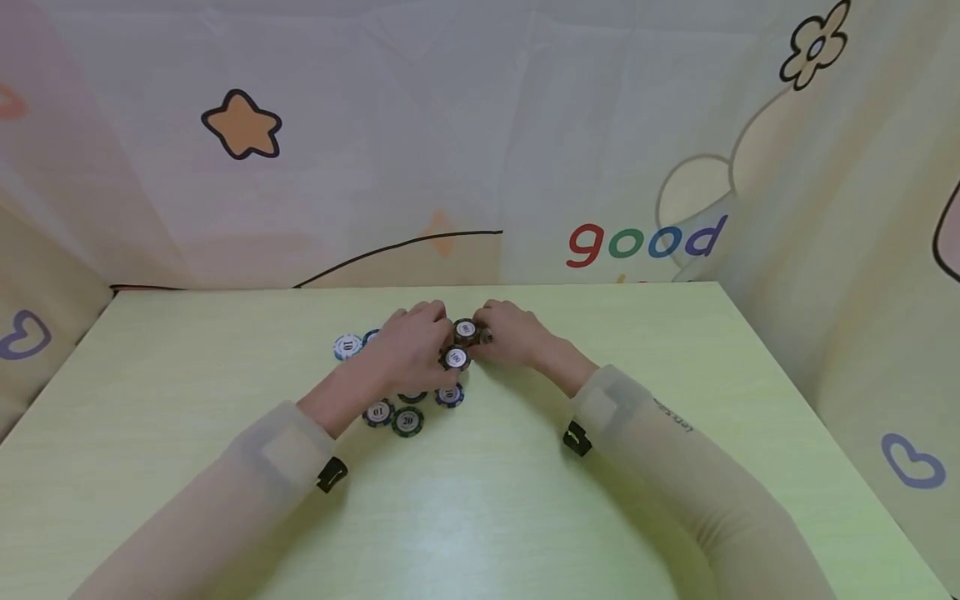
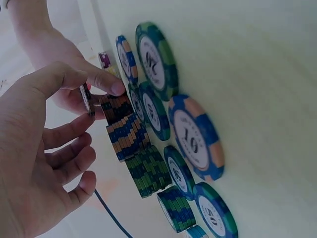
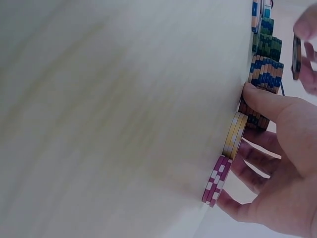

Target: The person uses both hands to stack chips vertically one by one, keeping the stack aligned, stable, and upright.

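Observation:
My left hand (image 1: 416,346) pinches a single dark poker chip (image 2: 87,99) between thumb and forefinger, raised off the table, its other fingers loosely bent. In the head view this chip (image 1: 457,358) shows a white centre. My right hand (image 3: 292,148) holds a stack of black-and-orange chips (image 3: 255,118), thumb on the near side and fingers behind. Beside that stack stand a blue-and-orange stack (image 2: 128,138) and a green stack (image 2: 148,171). Yellow chips (image 3: 235,135) and purple-and-white chips (image 3: 217,181) stand by the right fingers. The left hand hides part of the row from the head camera.
Several loose chips lie on the near side of the row, among them a green 20 chip (image 1: 407,422) and a blue-and-orange 10 chip (image 2: 190,139). A light-blue chip (image 1: 347,347) sits left. The pale table (image 1: 480,517) ends at a printed curtain (image 1: 420,150).

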`<state>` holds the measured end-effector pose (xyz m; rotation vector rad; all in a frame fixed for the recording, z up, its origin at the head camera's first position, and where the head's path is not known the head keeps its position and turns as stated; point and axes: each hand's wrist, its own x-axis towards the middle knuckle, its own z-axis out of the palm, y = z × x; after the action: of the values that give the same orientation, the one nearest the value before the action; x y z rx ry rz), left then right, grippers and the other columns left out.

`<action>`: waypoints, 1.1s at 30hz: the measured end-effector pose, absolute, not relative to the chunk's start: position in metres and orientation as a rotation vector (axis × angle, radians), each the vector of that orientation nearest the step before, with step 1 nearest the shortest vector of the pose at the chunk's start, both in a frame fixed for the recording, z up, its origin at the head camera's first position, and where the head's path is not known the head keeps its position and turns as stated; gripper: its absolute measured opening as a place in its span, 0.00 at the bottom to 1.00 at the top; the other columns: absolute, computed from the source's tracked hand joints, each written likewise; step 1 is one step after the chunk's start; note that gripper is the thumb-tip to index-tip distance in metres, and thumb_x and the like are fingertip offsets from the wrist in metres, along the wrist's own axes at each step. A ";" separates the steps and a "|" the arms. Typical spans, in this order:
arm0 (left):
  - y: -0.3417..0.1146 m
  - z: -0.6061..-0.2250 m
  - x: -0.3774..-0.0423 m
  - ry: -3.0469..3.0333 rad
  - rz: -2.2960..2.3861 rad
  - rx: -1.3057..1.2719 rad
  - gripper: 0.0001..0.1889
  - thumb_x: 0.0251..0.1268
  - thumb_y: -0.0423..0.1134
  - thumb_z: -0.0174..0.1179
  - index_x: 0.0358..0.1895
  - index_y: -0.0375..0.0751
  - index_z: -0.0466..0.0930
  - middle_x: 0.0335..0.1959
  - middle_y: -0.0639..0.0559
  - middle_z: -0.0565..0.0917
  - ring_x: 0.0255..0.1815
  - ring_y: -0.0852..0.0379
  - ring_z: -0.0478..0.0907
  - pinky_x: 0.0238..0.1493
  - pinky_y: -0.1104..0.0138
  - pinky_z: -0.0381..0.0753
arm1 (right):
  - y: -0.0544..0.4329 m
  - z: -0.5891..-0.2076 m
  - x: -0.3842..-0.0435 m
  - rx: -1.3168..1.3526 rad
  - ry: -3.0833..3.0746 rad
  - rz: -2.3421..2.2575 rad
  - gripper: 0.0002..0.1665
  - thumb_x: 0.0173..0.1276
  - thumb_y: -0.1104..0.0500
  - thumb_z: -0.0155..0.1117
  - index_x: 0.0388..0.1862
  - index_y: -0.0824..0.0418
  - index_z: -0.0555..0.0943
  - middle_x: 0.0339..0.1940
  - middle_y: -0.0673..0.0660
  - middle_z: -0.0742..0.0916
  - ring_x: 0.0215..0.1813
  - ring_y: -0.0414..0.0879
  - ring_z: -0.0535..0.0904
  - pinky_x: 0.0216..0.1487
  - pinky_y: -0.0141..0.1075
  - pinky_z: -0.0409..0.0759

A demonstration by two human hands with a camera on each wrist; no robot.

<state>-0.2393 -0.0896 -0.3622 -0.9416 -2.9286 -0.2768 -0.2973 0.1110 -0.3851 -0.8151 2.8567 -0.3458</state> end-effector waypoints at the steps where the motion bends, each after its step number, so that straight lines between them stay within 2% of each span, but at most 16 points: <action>1: -0.089 -0.362 -0.241 -2.926 -0.292 -0.933 0.15 0.59 0.51 0.71 0.34 0.44 0.79 0.43 0.50 0.73 0.44 0.51 0.69 0.46 0.54 0.73 | 0.111 -0.385 -0.298 -0.815 2.858 -0.345 0.24 0.71 0.48 0.70 0.57 0.62 0.83 0.53 0.58 0.82 0.53 0.53 0.78 0.53 0.55 0.79; 8: -0.088 -0.363 -0.255 -2.948 -0.344 -0.881 0.17 0.58 0.50 0.73 0.42 0.41 0.85 0.49 0.48 0.74 0.51 0.49 0.69 0.51 0.52 0.72 | 0.113 -0.387 -0.300 -0.853 2.857 -0.380 0.21 0.70 0.49 0.71 0.55 0.61 0.84 0.51 0.58 0.83 0.51 0.52 0.78 0.52 0.52 0.79; 13: -0.087 -0.366 -0.261 -2.947 -0.389 -0.868 0.18 0.59 0.49 0.73 0.44 0.39 0.85 0.51 0.47 0.73 0.51 0.49 0.69 0.51 0.53 0.71 | 0.115 -0.388 -0.300 -0.883 2.845 -0.418 0.21 0.69 0.50 0.73 0.54 0.62 0.85 0.49 0.58 0.84 0.50 0.51 0.78 0.51 0.48 0.79; 22: -0.084 -0.368 -0.267 -2.940 -0.410 -0.856 0.16 0.60 0.47 0.71 0.43 0.39 0.84 0.50 0.47 0.71 0.49 0.50 0.67 0.49 0.55 0.72 | 0.119 -0.387 -0.302 -0.934 2.841 -0.453 0.19 0.69 0.51 0.74 0.51 0.62 0.86 0.47 0.57 0.84 0.49 0.50 0.78 0.50 0.46 0.78; 33: -0.079 -0.370 -0.274 -2.964 -0.501 -0.802 0.17 0.63 0.46 0.69 0.48 0.37 0.85 0.50 0.47 0.72 0.51 0.49 0.68 0.54 0.52 0.71 | 0.118 -0.387 -0.302 -0.900 2.840 -0.459 0.20 0.67 0.52 0.75 0.53 0.62 0.86 0.49 0.57 0.85 0.50 0.51 0.79 0.52 0.48 0.78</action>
<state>-0.2741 -0.0793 -0.3700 -0.8024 -2.9639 -0.5009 -0.3018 0.1177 -0.3870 -0.8996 2.8404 -0.4592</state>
